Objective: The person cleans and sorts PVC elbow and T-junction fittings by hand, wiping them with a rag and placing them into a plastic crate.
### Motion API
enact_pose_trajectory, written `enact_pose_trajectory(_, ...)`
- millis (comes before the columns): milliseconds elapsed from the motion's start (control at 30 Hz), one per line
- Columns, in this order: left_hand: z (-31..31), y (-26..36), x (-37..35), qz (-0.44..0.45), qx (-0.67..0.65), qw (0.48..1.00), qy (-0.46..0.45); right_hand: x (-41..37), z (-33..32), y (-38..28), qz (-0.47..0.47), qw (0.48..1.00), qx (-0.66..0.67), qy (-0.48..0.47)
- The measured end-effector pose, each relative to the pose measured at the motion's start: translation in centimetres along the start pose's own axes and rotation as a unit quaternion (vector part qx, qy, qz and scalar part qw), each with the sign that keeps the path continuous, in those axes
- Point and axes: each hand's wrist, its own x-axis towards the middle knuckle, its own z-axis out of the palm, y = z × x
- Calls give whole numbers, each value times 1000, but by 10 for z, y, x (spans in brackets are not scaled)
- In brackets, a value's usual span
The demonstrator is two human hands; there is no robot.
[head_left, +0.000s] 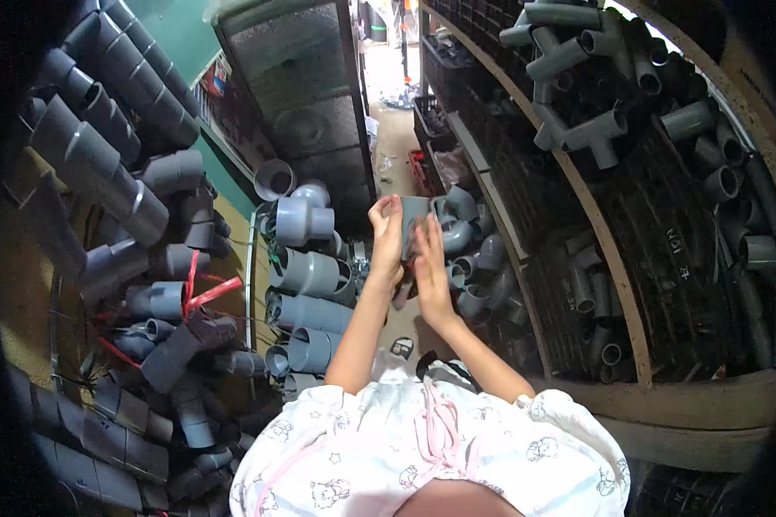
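Observation:
Near the middle of the head view, a grey pipe fitting [415,214] is held up between my hands. My left hand [388,237] grips its left side, with the fingers wrapped round it. Against its right side lies my right hand [430,263], the fingers stretched out and slightly blurred, touching the fitting's lower surface. Just right of the hands are several grey elbow fittings [459,233], and to their left stand stacked grey fittings [306,271].
Grey fittings pile up on the left [103,172]; red ribbon [211,293] hangs among them. Wooden-edged shelves [591,207] with dark crates and more fittings line the right. A narrow floor aisle [395,138] runs ahead beside a dark-framed glass panel [297,95].

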Motion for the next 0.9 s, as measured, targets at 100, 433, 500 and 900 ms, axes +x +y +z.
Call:
enact_pose_trajectory(100,-6,-6,8,30,55,996,-66,18,-4,1,-7,999,41,-6)
enact_pose_trajectory(433,-6,5,15,43,-14,995,-90,5,3,-8,-52,995,86,12)
enact_pose_trajectory(500,-12,-3,7,51,-4,992,-113,8,2,-10,-73,997,27,23)
enact_pose_trajectory(900,-16,2,-13,87,-55,992,-68,19,-16,-14,322,890,321,44)
